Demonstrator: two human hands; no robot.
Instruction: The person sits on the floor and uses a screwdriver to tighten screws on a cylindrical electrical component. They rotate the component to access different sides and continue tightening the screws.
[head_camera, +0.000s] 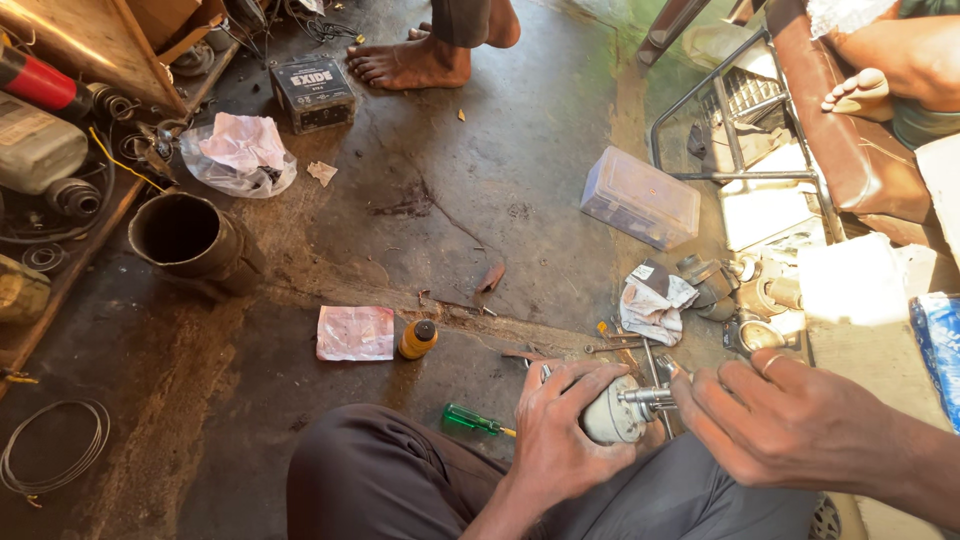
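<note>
1. Hard sunlight from right; white block (850, 280) and metal parts (760, 300) blown out with glare.
2. Floor (480, 180) evenly lit centre, dim at left.
3. Sharp focus throughout; slight wide-angle stretch at edges.

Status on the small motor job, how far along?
Done: motor is out, parts laid loose on the floor. In hand: left hand grips its body, right hand works the shaft end. Left: loose parts unfitted; green screwdriver lies unused.

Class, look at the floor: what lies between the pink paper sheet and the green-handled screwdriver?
In the head view, a small amber bottle with a dark cap stands between the pink paper sheet and the green-handled screwdriver.
</note>
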